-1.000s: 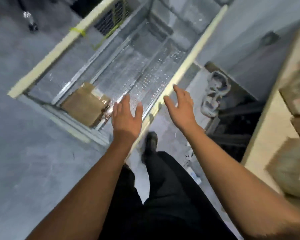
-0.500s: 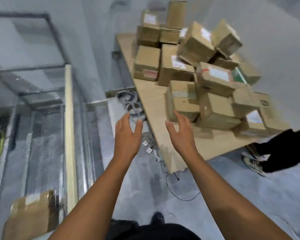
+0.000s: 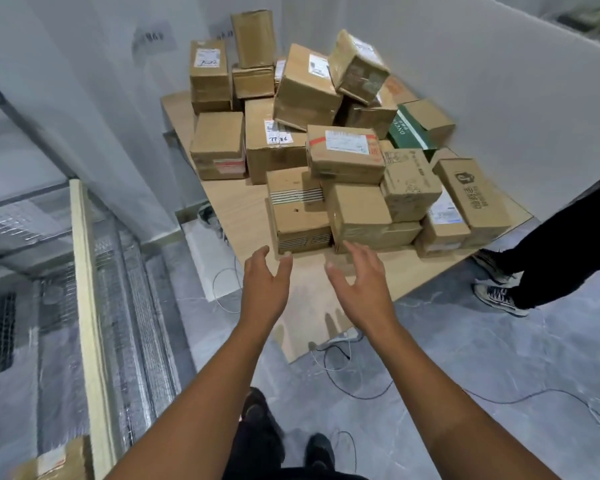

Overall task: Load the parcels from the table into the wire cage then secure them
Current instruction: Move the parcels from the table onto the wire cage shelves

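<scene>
Both arms have reached closer to the parcels than half a second ago. Left grip (image 3: 265, 289) and right grip (image 3: 361, 289) hover released, fingers spread, holding nothing. At 12 o'clock, just beyond the fingertips, a striped parcel (image 3: 298, 216) sits on the worktop (image 3: 236, 209), with stacked parcels (image 3: 343, 154) behind it. The wire cage (image 3: 84, 271) stands at 9 o'clock.

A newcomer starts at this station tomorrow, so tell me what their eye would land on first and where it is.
The heap of cardboard parcels piled on the wooden table at upper centre dominates. Just short of it, the left hand and right hand reach out with fingers spread, holding nothing. The wire cage stands at the left, with one parcel at the frame's bottom-left corner.
</scene>
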`<state>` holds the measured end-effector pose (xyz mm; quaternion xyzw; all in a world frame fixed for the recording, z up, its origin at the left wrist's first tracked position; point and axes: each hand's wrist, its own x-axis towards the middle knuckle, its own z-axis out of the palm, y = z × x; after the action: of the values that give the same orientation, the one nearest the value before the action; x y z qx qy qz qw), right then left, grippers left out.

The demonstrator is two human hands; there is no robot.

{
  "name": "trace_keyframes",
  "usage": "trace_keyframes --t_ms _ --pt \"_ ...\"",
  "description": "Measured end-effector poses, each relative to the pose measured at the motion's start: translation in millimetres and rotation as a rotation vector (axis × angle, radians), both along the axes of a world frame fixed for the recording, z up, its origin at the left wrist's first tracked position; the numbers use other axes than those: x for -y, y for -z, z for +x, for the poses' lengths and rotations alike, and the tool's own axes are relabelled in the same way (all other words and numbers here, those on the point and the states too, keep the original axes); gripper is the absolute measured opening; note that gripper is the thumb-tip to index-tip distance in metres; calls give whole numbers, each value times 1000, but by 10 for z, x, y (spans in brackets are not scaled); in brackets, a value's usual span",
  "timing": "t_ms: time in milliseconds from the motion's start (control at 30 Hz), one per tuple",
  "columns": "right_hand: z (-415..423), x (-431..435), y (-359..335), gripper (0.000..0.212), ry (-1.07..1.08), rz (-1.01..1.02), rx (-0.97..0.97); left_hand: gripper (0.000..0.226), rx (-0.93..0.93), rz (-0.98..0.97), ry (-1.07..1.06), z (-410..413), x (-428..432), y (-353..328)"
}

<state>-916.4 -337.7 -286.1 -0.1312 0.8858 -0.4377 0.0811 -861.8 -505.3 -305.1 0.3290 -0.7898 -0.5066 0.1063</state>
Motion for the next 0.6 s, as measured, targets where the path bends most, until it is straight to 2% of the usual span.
trace_keyframes --t_ms 167,367,500,600 --pt "-313 454 138 59 -32 -50 116 66 37 56 -44 -587 393 246" --pt "-793 809 331 61 111 -44 220 82 35 131 -3 -1361 605 615" --pt "-961 970 498 61 116 18 235 98 19 291 46 -1602 663 856" --pt "-997 1031 530 61 136 30 231 102 29 431 52 -1575 727 967"
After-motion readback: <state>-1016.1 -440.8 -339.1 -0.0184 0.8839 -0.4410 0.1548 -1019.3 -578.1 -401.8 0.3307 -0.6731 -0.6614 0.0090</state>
